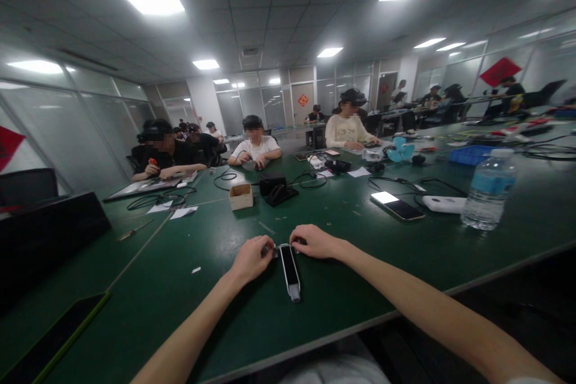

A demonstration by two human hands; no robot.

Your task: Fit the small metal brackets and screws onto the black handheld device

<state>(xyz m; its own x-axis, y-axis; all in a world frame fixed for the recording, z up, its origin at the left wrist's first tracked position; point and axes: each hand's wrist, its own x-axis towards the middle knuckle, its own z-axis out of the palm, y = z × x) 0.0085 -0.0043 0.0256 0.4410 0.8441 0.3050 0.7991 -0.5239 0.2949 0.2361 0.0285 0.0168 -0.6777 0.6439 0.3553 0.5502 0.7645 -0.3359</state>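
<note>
A slim, long object [290, 270] with a white rim, a black face and a grey tip lies on the green table [216, 312] in front of me. Its kind is not clear to me. My left hand [254, 257] is beside its far end on the left, fingers curled into a pinch. Something small and pale shows at those fingertips. On the opposite side my right hand [315, 241] is closed too, its thumb and fingers bent close to the same end. What it pinches, if anything, is hidden.
A small cardboard box [241, 198] and a black stand [274, 190] are ahead. To the right are a phone [396, 206], a white device [444, 204] and a water bottle [488, 192]. A green-edged dark panel [58, 336] lies at left. Several people sit across the table.
</note>
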